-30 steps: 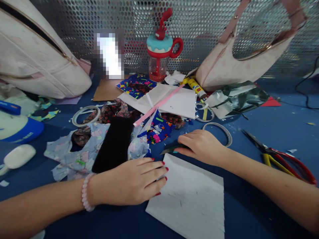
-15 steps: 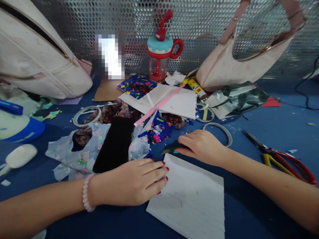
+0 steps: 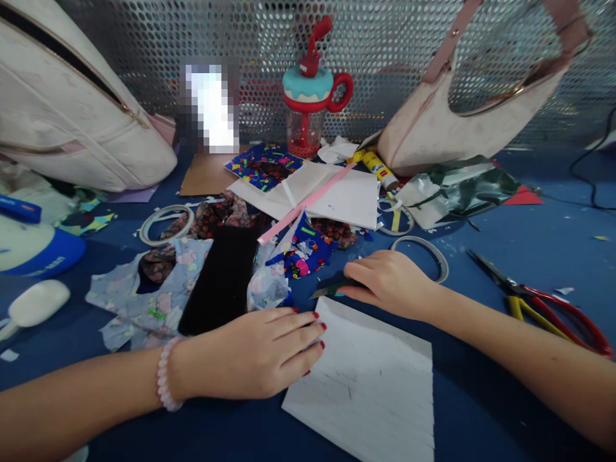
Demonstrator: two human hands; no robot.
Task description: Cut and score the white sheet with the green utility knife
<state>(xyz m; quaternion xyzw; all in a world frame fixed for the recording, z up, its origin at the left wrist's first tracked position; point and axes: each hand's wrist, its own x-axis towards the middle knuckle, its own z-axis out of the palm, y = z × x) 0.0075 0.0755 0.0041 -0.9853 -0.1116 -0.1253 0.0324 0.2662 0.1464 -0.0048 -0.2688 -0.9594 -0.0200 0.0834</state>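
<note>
A white sheet or pad point(image 3: 370, 385) with faint cut marks and a ragged right edge lies on the blue table in front of me. My left hand point(image 3: 255, 353) rests flat at the sheet's left edge, its fingers stretched out over the border. Beyond the far edge, my right hand point(image 3: 385, 282) is closed around a craft knife point(image 3: 332, 289). The knife's blade points left, close to the sheet's far corner; most of its handle is hidden in the fingers. A black phone point(image 3: 221, 279) lies beyond my left hand, on patterned fabric scraps point(image 3: 149, 295).
Long-nose pliers point(image 3: 534, 301) lie at right, near a tape roll point(image 3: 423, 256). Farther back are white papers point(image 3: 332, 199), a pink strip point(image 3: 308, 202), a glue stick point(image 3: 378, 168) and a red-handled cup point(image 3: 305, 122). Pale bags point(image 3: 86, 122) stand at both sides before a perforated metal panel point(image 3: 385, 58).
</note>
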